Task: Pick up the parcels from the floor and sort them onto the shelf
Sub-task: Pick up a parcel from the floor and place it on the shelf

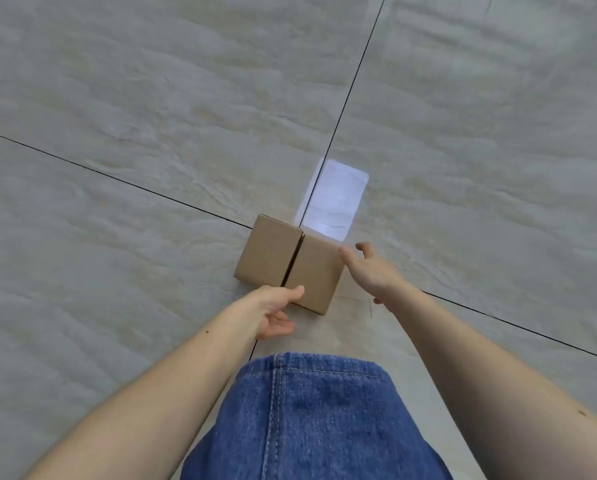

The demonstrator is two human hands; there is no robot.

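Cardboard parcel [290, 263] flat on tiled floor [117, 168], top flaps shut, near denim-clad knee [311, 417]. Left hand [273, 313] at its near edge, thumb on top, fingers spread. Right hand [370, 271] touches its right edge, fingers loose.

Parcel [288, 263] sits on the floor [134, 133], right over the crossing of the tile joints. Light patch [335, 199] on the floor just behind the parcel, touching its far edge. Left hand [273, 313] at the parcel's near edge, right hand [370, 268] at its right edge. Person's knee [307, 410] in front of the parcel.
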